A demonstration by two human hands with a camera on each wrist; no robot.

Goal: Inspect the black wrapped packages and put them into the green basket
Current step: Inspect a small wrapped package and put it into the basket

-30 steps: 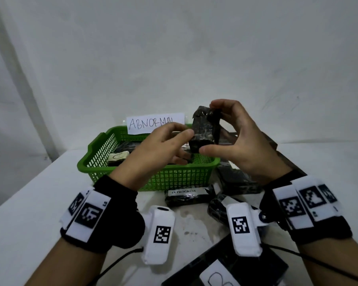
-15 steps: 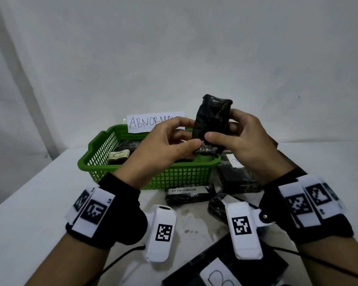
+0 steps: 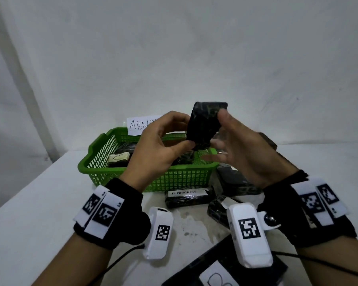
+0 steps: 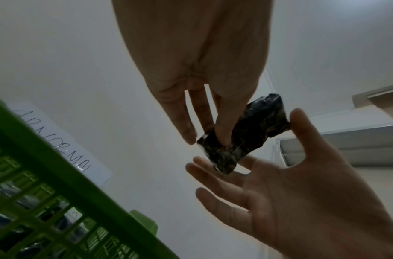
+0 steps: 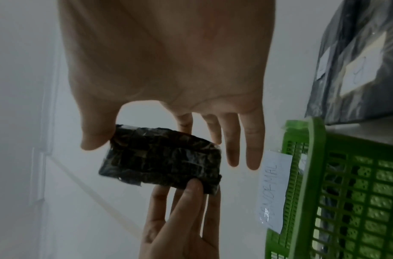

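- Black, glossy plastic wrap covers the small oblong package (image 3: 206, 123) held up in the air between both hands, above the near right corner of the green plastic lattice basket (image 3: 132, 178).
- Left hand (image 3: 159, 149) pinches the package's lower end: the thumb presses one face and the fingertips (image 4: 222, 133) press the opposite face, so this hand is clamped on it.
- Right hand (image 3: 242, 153) stands just to the right of the package with fingers spread and nearly straight; its thumb (image 5: 95, 138) touches the package's top corner, and the rest of the fingers (image 5: 253, 154) lie open behind it without curling round.
- Package stands roughly upright, tilted a little, its upper end higher than both hands.
- Below and beyond the left hand the basket holds a few dark wrapped packages, one of them bearing a pale label (image 3: 118, 157).
- At the basket's far rim, behind the left hand's knuckles, stands a white paper sign (image 3: 142, 124) with handwritten letters, partly hidden by that hand.
- Under the right hand, just beside the basket's right wall, lies a flat black wrapped package (image 3: 236, 182) on the white table (image 3: 29, 203).
- Nearer than the basket, between the two wrists, lies another black wrapped package with a white strip reading "IN PROGRESS" (image 3: 184, 196).
- Beneath the right wrist, at the nearest table edge, sits a large black flat package with a white handwritten label (image 3: 217, 279).
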